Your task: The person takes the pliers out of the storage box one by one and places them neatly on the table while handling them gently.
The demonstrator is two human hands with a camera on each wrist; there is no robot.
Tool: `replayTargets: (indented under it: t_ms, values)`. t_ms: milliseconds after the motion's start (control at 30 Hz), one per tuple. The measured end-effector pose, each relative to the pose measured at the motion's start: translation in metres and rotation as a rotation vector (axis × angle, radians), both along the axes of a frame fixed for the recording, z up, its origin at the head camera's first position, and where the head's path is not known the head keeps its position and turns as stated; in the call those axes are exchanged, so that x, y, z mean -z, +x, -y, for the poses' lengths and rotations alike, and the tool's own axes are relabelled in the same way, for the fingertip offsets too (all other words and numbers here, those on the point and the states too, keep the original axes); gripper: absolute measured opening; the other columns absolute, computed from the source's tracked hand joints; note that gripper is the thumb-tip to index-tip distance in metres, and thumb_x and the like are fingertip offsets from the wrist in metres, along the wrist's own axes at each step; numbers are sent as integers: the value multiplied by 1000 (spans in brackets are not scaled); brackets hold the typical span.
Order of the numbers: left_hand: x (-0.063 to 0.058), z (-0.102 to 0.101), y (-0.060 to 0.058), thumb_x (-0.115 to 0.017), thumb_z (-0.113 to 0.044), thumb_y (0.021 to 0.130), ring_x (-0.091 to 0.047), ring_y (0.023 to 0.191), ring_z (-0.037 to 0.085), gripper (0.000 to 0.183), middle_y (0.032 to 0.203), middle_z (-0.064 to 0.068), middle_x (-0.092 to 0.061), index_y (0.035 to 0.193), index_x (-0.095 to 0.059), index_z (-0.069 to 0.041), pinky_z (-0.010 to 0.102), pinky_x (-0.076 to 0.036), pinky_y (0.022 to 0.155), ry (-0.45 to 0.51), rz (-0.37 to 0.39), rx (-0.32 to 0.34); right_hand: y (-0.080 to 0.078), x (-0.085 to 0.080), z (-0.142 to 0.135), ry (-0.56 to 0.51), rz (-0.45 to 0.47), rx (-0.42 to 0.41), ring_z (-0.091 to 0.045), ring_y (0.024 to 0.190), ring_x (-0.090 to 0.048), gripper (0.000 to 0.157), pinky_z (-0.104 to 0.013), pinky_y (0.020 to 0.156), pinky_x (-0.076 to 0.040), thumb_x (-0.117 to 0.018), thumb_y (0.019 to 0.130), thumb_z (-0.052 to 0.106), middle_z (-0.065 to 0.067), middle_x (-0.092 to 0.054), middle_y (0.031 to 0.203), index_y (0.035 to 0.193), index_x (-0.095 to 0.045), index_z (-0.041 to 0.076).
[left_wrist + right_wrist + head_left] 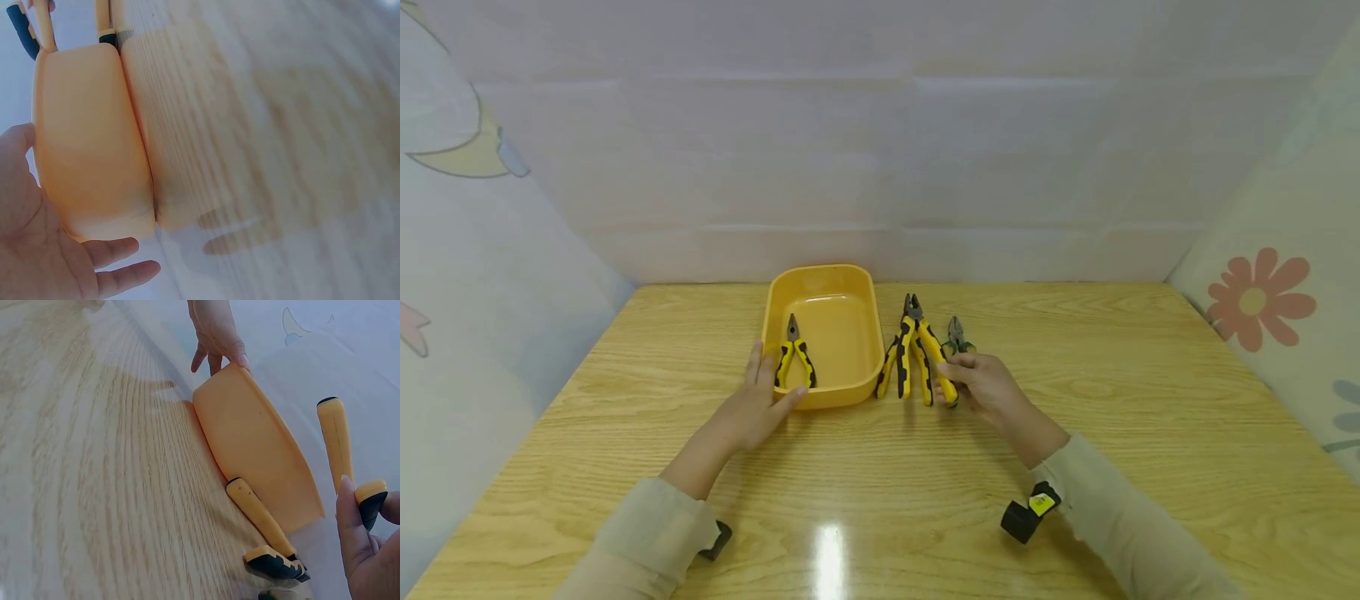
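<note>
My left hand [751, 410] lies at the front left corner of a yellow plastic bin [870, 398], fingers straight along its side and thumb at the front rim. In the left wrist view the fingers [115, 253] are spread against the bin's wall. Inside the bin are needle-nose pliers [793, 333] with yellow and black handles. Right of the bin, my right hand [988, 390] holds yellow-and-black pliers [934, 346] by one handle, raised above the table with jaws pointing away. Beneath them lies another yellow-handled pair of pliers [887, 367], its head partly hidden.
Green-handled pliers [956, 330] lie beyond my right hand, partly covered by it. The wood-grain table [850, 500] ends at a pale cloth-covered wall [880, 167] behind the bin. Patterned side panels [1262, 300] stand at both sides.
</note>
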State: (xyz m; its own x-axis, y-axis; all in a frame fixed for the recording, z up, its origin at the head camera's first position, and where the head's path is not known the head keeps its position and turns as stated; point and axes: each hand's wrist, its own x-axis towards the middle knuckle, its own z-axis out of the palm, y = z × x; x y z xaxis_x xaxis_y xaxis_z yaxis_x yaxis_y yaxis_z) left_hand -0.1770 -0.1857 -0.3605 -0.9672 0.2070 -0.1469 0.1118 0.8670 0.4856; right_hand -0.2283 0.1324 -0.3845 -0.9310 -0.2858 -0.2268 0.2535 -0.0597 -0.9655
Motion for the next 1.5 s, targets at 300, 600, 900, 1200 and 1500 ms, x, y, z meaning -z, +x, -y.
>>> replayTargets:
  t_ms: [300, 600, 900, 1200, 1500]
  values:
    - [0, 0, -1, -27, -58, 86, -37, 109, 46, 81, 138, 15, 23, 138, -2, -1, 53, -35, 83, 14, -12, -2, 13, -14, -6, 59, -6, 19, -23, 76, -58, 56, -36, 74, -47, -54, 86, 17, -26, -44, 104, 124, -29, -17]
    - [0, 0, 0, -27, -58, 85, -37, 108, 46, 81, 139, 17, 21, 137, -3, 0, 53, -36, 83, 9, -20, -1, 0, 14, -24, 51, -4, 48, -24, 81, -56, 48, -35, 74, -48, -60, 81, 22, -19, -47, 102, 112, -45, -11]
    - [1, -1, 0, -30, -55, 87, -37, 109, 46, 80, 138, 13, 25, 137, -2, 0, 53, -36, 83, 12, -8, -7, 25, -27, -17, 94, 12, 66, -20, 77, -57, 44, -33, 76, -47, -49, 88, 10, -24, -46, 97, 116, -34, -21]
    - [1, 0, 0, -27, -58, 86, -37, 109, 46, 82, 138, 13, 26, 137, -1, 0, 53, -36, 83, 4, -21, -5, 29, -29, -28, 56, 27, 72, -18, 73, -56, 41, -31, 71, -49, -49, 88, 10, -15, -51, 86, 114, -34, -19]
    - [2, 0, 1, -27, -59, 85, -42, 105, 44, 83, 138, 11, 27, 137, 0, 0, 52, -38, 82, 10, -15, -2, 30, -20, -43, 53, 7, 67, -17, 73, -56, 44, -31, 73, -48, -52, 87, 14, -17, -47, 91, 111, -37, -20]
